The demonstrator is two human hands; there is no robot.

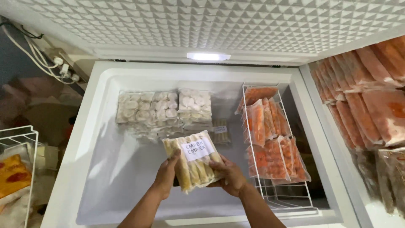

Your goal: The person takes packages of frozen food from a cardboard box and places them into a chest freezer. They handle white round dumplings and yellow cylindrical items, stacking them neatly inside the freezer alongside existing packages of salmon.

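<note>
Both my hands hold a clear plastic pack of pale yellow, stick-shaped frozen pieces [195, 162] with a white label, over the open white chest freezer [97, 139]. My left hand [166, 174] grips the pack's left edge. At its lower right side, my right hand [228, 175] supports it from beneath. The pack is tilted and hangs above the freezer's bare floor. Behind it lie three flat packs of round white frozen pieces [164, 110] against the back wall.
A white wire basket [287, 198] on the freezer's right holds several upright orange packs [270, 135]. A neighbouring freezer on the right is full of orange packs [367, 93]. The raised lid [202, 21] is overhead. Another wire basket [17, 139] stands at left.
</note>
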